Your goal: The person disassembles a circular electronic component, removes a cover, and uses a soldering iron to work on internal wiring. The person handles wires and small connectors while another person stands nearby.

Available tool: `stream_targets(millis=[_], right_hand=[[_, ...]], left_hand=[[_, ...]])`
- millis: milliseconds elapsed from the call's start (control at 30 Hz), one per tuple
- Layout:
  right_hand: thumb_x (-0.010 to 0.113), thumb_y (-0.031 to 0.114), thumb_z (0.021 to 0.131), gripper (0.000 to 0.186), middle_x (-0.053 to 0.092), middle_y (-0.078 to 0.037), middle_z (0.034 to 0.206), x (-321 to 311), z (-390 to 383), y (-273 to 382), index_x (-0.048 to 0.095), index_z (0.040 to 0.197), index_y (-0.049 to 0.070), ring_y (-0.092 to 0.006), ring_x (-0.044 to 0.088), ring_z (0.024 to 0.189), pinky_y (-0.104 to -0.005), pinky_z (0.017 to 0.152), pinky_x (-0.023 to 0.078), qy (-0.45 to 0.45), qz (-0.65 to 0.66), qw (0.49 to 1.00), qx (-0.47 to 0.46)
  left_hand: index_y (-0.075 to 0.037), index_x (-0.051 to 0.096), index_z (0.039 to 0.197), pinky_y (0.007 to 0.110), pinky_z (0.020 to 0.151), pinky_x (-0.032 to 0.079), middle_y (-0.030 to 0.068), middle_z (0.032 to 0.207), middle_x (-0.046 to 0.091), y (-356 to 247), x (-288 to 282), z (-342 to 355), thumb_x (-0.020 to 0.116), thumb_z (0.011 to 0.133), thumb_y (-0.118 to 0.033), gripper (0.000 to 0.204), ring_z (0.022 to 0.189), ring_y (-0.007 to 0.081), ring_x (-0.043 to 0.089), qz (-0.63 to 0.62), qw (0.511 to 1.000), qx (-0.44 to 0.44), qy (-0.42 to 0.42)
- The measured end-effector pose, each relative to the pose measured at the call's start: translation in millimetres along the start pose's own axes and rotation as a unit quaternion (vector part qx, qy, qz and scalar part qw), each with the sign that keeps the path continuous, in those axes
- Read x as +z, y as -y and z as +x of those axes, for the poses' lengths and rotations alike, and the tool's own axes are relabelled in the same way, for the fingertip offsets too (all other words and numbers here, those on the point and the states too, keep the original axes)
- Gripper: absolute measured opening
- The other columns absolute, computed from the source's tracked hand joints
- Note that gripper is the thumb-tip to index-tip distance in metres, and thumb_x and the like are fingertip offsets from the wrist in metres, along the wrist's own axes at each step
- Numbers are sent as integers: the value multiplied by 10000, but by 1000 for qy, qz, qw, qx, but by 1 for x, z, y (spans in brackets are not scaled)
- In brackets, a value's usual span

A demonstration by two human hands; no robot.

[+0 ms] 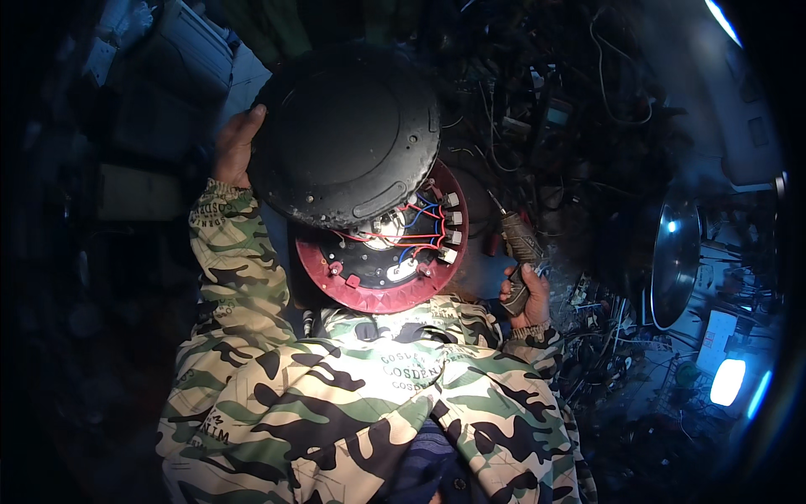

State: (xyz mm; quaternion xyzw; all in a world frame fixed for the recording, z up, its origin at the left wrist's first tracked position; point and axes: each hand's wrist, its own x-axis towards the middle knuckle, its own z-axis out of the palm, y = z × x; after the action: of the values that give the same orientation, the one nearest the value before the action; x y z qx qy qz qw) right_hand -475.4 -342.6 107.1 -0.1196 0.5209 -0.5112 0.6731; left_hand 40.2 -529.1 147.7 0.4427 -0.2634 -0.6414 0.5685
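My left hand [237, 144] grips the left edge of a round black cover [340, 134], holding it tilted up with its fingers mostly hidden behind. Partly beneath the cover lies an open round appliance base with a dark red rim [382, 300]. Red and blue wires [426, 238] run inside it, joining white connectors [453, 218] along its right side. A bright metal part sits near its middle, half covered. Off to the right, my right hand [531, 302] is closed around the handle of a worn electric screwdriver [521, 239]. Its thin bit points up and left, apart from the base.
Dark clutter with cables [617, 76] and small parts fills the far right. A round shiny metal pan [677, 265] stands at the right, near a lit lamp [728, 382]. Pale boxes [193, 42] are at the far left. My camouflage-sleeved arms frame the base.
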Motion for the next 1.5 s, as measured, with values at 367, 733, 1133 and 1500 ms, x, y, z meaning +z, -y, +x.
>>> stream_targets(millis=[367, 733, 1133, 1500], right_hand=[[702, 175, 939, 279, 687, -132, 877, -28, 55, -76, 552, 1131, 39, -202, 654, 602, -323, 497, 555, -90, -27, 996, 8], [702, 244, 936, 434, 717, -173, 979, -83, 75, -146, 564, 1218, -56, -301, 705, 846, -376, 754, 545, -157, -419, 868, -217], [607, 224, 1009, 417, 667, -105, 920, 102, -75, -73, 505, 1322, -32, -159, 667, 658, -262, 559, 520, 161, -230, 959, 44], [540, 17, 957, 365, 662, -129, 931, 86, -96, -90, 526, 1308, -80, -176, 644, 668, -299, 574, 524, 143, -179, 973, 17]], left_hand=[[32, 699, 1095, 360, 736, 585, 132, 1019, 730, 4, -47, 37, 776, 895, -332, 422, 842, 232, 713, 119, 960, 148, -204], [35, 699, 1114, 382, 714, 562, 127, 997, 720, 32, -52, 56, 789, 878, -311, 429, 836, 245, 688, 60, 946, 142, -286], [108, 664, 1157, 408, 838, 502, 185, 1060, 697, 66, -84, 85, 793, 855, -397, 602, 945, 272, 645, 145, 906, 156, -367], [112, 667, 1061, 396, 766, 512, 182, 970, 708, 112, -103, 97, 821, 832, -344, 533, 852, 248, 650, 171, 885, 229, -367]])
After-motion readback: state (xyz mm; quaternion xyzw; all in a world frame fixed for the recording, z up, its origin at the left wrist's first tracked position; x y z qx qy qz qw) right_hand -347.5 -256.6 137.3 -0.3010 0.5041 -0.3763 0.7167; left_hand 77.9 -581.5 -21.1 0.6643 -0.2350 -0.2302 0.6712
